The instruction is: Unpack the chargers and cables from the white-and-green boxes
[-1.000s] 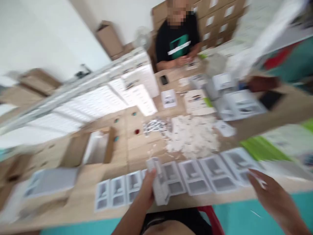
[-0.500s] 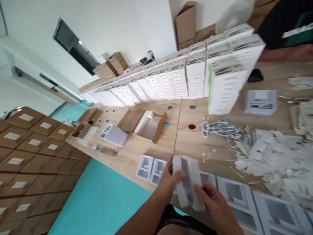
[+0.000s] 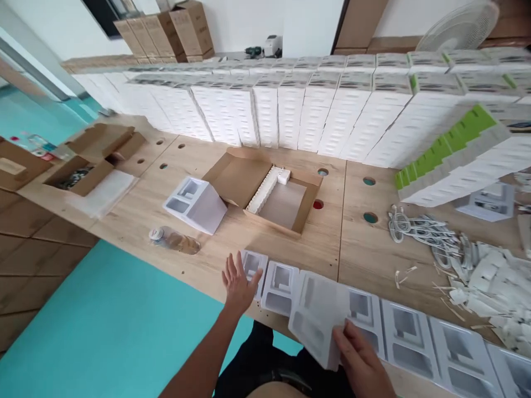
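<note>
My right hand grips the lower right edge of a white plastic tray with moulded compartments, tilted above the table's front edge. Fingers spread, my left hand hovers by the leftmost tray of a row and holds nothing; whether it touches that tray I cannot tell. Along the front edge the row continues with another tray and several more to the right, partly covered by the held one. Further back stands a stack of nested trays.
An open cardboard box holds a row of small white pieces. A plastic bottle lies near the front edge. White cables and a heap of white pieces are at right. Stacked white boxes line the back.
My left hand has let go of the white tray and moved left, fingers opening. The right hand keeps the tray, now turned with its compartments facing up. The view has shifted.
</note>
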Tool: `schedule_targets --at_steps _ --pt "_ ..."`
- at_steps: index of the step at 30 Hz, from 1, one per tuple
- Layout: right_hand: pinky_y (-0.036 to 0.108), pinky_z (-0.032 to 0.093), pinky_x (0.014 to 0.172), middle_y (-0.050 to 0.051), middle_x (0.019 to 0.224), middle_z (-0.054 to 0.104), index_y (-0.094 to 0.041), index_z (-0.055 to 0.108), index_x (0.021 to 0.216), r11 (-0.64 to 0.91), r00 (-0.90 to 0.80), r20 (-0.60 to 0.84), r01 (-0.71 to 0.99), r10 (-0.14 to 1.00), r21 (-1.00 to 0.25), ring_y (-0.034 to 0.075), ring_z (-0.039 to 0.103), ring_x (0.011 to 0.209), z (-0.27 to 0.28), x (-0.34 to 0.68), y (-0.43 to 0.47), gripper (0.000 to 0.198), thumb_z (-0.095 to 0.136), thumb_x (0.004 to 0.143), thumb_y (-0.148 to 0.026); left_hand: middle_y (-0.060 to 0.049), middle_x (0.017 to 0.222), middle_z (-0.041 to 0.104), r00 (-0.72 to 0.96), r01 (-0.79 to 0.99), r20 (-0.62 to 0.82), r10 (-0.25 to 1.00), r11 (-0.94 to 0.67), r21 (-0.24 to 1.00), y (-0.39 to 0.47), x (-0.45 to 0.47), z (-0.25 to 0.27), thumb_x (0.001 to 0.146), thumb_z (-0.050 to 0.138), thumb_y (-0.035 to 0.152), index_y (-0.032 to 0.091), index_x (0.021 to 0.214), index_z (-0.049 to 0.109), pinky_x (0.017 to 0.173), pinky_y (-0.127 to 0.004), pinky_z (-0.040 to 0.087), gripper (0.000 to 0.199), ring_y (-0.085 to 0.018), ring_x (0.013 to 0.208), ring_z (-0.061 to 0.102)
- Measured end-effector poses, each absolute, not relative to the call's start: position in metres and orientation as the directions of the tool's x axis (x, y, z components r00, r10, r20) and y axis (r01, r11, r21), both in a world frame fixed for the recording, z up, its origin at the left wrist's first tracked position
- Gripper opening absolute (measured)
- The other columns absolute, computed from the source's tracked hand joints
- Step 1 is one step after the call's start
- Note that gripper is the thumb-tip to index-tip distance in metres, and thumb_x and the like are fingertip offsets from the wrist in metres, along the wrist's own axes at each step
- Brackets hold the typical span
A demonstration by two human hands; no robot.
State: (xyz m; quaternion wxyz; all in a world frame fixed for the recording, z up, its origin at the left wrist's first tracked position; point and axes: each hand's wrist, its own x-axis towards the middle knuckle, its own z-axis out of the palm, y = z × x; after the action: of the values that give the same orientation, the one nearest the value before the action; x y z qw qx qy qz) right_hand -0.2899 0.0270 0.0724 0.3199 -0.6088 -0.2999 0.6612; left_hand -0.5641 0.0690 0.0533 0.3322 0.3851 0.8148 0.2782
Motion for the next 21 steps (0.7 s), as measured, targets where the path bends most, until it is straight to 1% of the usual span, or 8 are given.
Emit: schedule_targets --at_steps 2,4,6,9,11,13,17,21 --pt "0.037 0.051 0.089 0.004 0.101 0.072 -0.027 0.069 0.106 -0.619 -0.15 -0.607 -0.044 0.781 -0.785 0.026 0.063 0.099 0.091 -0.322 0.029 0.04 0.069 0.076 -0.051 -0.014 0.159 0.016 -0.37 0.376 -0.331 0.868 0.465 0.801 0.054 -0.556 0.073 0.08 0.06 0.052 0.021 0.148 0.028 0.117 -0.043 0.01 0.081 -0.029 0.147 0.008" --pt "0.039 0.047 0.094 0.004 0.103 0.07 -0.027 0.069 0.107 -0.556 -0.232 -0.526 -0.087 0.818 -0.827 0.027 0.061 0.101 0.105 -0.356 0.033 0.04 0.066 0.078 -0.054 -0.01 0.154 0.031 -0.176 0.03 -0.396 0.901 0.407 0.913 0.037 -0.549 0.089 0.07 0.071 0.05 0.027 0.143 0.038 0.115 -0.044 0.023 0.083 -0.032 0.143 0.025" --pt "0.039 0.046 0.095 0.004 0.104 0.068 -0.027 0.07 0.103 -0.42 -0.316 -0.37 -0.104 0.873 -0.902 0.027 0.06 0.102 0.106 -0.385 0.041 0.04 0.066 0.076 -0.056 -0.009 0.148 0.042 -0.079 -0.161 -0.422 0.903 0.407 0.899 0.025 -0.546 0.093 0.057 0.08 0.048 0.031 0.143 0.038 0.111 -0.049 0.031 0.097 -0.037 0.135 0.038" --pt "0.037 0.049 0.087 0.006 0.109 0.064 -0.026 0.072 0.097 -0.247 -0.4 -0.183 -0.115 0.898 -0.962 0.026 0.061 0.099 0.092 -0.413 0.056 0.039 0.062 0.078 -0.059 -0.003 0.15 0.038 -0.159 0.099 -0.288 0.944 0.306 0.947 0.027 -0.557 0.077 0.052 0.081 0.036 0.037 0.142 0.037 0.116 -0.048 0.022 0.1 -0.035 0.138 0.033" --pt "0.036 0.051 0.084 0.006 0.118 0.06 -0.027 0.071 0.101 -0.222 -0.418 -0.162 -0.099 0.894 -0.97 0.026 0.061 0.102 0.087 -0.42 0.061 0.04 0.062 0.078 -0.059 -0.004 0.153 0.032 -0.198 0.324 -0.12 0.973 0.181 0.929 0.038 -0.576 0.065 0.058 0.074 0.038 0.035 0.146 0.031 0.117 -0.047 0.021 0.097 -0.034 0.14 0.028" --pt "0.035 0.05 0.086 0.006 0.127 0.055 -0.029 0.068 0.108 -0.253 -0.396 -0.211 -0.056 0.894 -0.966 0.026 0.058 0.11 0.091 -0.421 0.056 0.043 0.064 0.077 -0.059 -0.008 0.154 0.026 -0.208 0.563 -0.03 0.978 0.145 0.814 0.049 -0.606 0.058 0.063 0.068 0.043 0.031 0.15 0.021 0.115 -0.049 0.025 0.1 -0.034 0.141 0.026" --pt "0.038 0.042 0.1 0.005 0.128 0.058 -0.028 0.068 0.106 -0.354 -0.352 -0.358 0.077 0.865 -0.932 0.027 0.05 0.122 0.095 -0.407 0.037 0.038 0.061 0.082 -0.056 -0.014 0.156 0.014 -0.327 0.794 -0.187 0.926 0.377 0.476 0.06 -0.67 0.043 0.067 0.064 0.051 0.029 0.151 0.013 0.104 -0.06 0.03 0.101 -0.043 0.139 0.022" --pt "0.039 0.046 0.094 0.008 0.116 0.065 -0.025 0.069 0.102 -0.433 -0.287 -0.454 0.139 0.843 -0.891 0.029 0.057 0.112 0.079 -0.394 0.018 0.046 0.06 0.079 -0.063 -0.018 0.156 0.013 -0.4 0.781 -0.335 0.853 0.508 0.363 0.06 -0.703 0.012 0.074 0.054 0.062 0.024 0.149 0.023 0.1 -0.061 0.033 0.089 -0.045 0.138 0.021"
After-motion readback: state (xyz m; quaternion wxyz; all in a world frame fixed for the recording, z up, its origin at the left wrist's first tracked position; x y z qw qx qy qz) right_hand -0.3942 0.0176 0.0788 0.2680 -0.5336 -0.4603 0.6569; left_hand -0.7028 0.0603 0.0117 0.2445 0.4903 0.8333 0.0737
